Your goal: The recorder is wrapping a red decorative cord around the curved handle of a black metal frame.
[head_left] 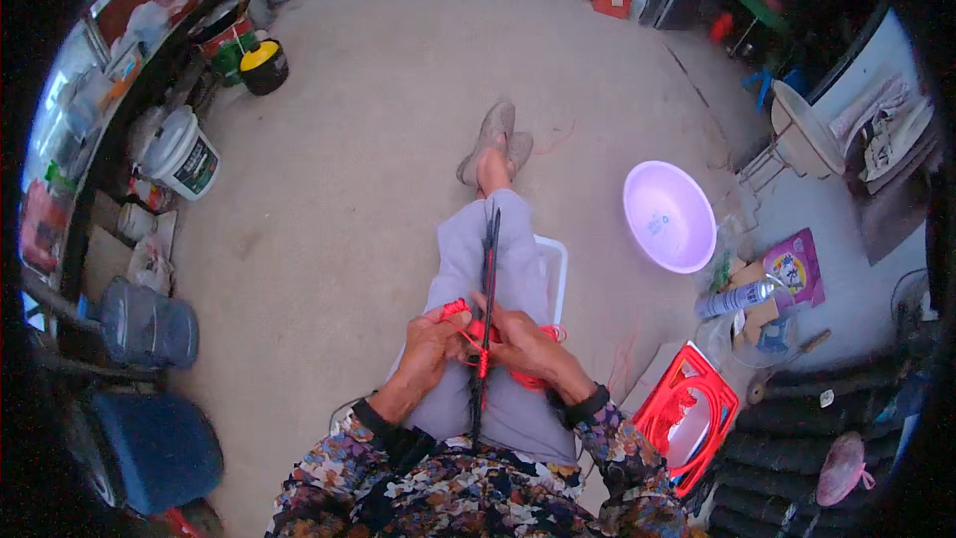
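Two flowered sleeves (344, 463), each ending in one dark cuff, extend over one pair of grey trousers (460, 259). One long dark strip (489, 269), with red along part of its length, runs from the waist to the knees, between the two hands. The left hand (426, 347) is left of the strip; its thumb and forefinger pinch the red cord (455, 308), which bunches at the fingertips and also lies across the strip. The right hand (526, 341) is at the right side of the strip, fingers bent; its fingertips are partly hidden, and what they pinch cannot be told. One loose red bundle (528, 380) rests on the lap by the right wrist.

Right of the right sleeve is one red basket (719, 435) with red material inside. One blue jug (149, 324) is on the left side. One white container (563, 284) shows beside the right leg, partly covered by it. Farther right are one spray can (735, 298), one purple packet (800, 267) and one lilac basin (695, 257). Two shoes (493, 130) are on the floor, one crossing the other. Farther left are one white bucket (182, 152) and, beyond it, one black bucket with a yellow lid (265, 70). One red box (610, 2) is near the far wall
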A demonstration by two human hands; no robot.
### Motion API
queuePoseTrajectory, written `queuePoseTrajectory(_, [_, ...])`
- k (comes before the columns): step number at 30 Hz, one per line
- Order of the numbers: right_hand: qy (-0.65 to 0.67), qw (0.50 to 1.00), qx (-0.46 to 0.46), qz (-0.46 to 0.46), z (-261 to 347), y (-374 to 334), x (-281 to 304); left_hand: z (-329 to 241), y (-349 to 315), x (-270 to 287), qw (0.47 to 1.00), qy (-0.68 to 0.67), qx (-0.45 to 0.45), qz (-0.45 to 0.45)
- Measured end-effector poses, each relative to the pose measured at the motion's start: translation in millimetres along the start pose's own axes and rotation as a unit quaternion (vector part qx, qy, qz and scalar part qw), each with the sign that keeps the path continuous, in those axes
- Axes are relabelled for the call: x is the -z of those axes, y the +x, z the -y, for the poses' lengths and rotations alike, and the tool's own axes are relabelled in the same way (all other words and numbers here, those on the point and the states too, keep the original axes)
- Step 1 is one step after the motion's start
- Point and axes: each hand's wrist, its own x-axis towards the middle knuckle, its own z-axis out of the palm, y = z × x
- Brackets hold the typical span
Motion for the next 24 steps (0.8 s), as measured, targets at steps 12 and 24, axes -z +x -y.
queuePoseTrajectory(12, [-0.136, 0.953, 0.231, -0.143, 99, 6, 30, -45, -44, -23, 0.878, 0.205, -0.433, 0.002])
queuePoseTrajectory(24, [0.642, 0.685, 0.184, -0.29, 67, -57, 137, -66, -77, 16, 0.768, 0.484, -0.37, 0.199])
